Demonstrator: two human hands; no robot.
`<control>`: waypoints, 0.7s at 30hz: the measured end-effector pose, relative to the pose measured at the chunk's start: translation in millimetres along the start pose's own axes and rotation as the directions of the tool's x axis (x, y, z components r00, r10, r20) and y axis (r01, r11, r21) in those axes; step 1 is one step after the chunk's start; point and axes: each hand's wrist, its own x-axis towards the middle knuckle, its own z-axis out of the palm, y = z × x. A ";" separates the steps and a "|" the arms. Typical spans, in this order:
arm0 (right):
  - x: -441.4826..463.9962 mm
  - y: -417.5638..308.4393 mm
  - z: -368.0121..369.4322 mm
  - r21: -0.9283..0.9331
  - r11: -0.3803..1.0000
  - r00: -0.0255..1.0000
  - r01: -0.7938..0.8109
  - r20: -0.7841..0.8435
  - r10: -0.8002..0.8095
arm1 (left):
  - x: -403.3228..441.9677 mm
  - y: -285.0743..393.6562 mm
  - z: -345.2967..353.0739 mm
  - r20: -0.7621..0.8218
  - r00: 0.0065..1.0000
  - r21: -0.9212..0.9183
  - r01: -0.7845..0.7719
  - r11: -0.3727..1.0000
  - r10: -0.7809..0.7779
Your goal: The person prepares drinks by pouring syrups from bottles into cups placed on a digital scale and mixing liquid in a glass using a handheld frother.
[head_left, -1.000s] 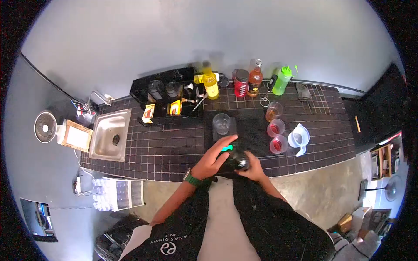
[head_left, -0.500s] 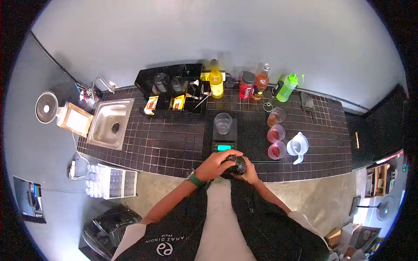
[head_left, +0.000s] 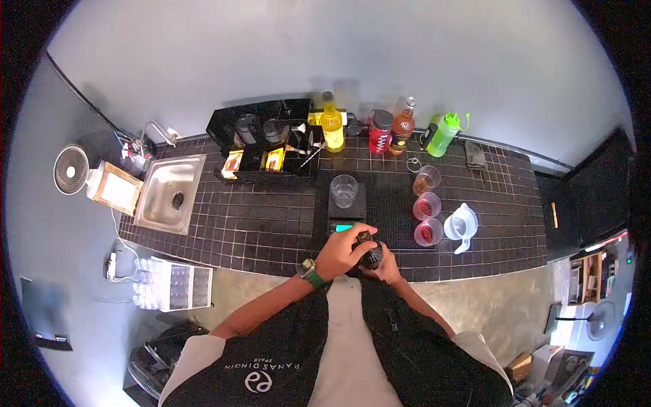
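Observation:
A dark bottle (head_left: 371, 256) is held between both hands at the counter's front edge, close to my body. My left hand (head_left: 339, 254), with a green-strapped watch on the wrist, has its fingers curled round the bottle's top. Lower down, my right hand (head_left: 388, 266) wraps the bottle's side. Whether a cap sits under the left fingers is hidden. Just beyond the hands is a black digital scale (head_left: 347, 218) with a lit display, partly covered by the left hand. A clear cup (head_left: 344, 192) stands on it.
To the right stand clear cups with red contents (head_left: 427, 205), another with brown contents (head_left: 426, 182), and a white pitcher (head_left: 461, 224). Along the back are a yellow bottle (head_left: 332, 130), a green squeeze bottle (head_left: 443, 136) and a black organizer (head_left: 230, 129). A sink (head_left: 169, 193) lies left.
My left hand has risen and turned slightly at the bottle's top, whose neck now shows more. The view has shifted a little. Things on the counter stay in place.

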 end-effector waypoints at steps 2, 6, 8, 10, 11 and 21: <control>0.2 -5.5 0.9 0.022 0.999 0.999 0.032 -0.019 -0.031 | -0.4 -6.1 -1.5 -0.003 0.997 -0.063 -0.075 0.995 0.075; -0.2 -0.3 3.2 0.142 0.983 0.993 0.118 -0.039 -0.114 | -9.2 -7.9 1.3 0.036 0.976 -0.311 -0.195 0.930 0.217; -1.0 8.5 5.0 0.172 0.980 0.995 0.102 -0.005 -0.102 | -12.0 -10.2 -5.8 0.139 0.982 -0.279 -0.085 0.957 0.127; -0.9 3.2 2.5 0.179 0.984 0.999 0.015 0.031 -0.021 | -12.6 -12.4 -9.0 0.130 0.990 -0.272 -0.025 0.962 0.063; -0.1 11.3 4.6 0.133 0.991 0.999 0.020 0.023 -0.023 | -12.7 -16.5 -8.4 0.077 0.996 -0.294 -0.023 0.956 0.047; -2.8 12.0 9.0 0.168 0.982 0.996 0.090 -0.020 -0.088 | -6.8 -11.2 -21.5 0.145 0.943 -0.094 -0.289 0.953 0.300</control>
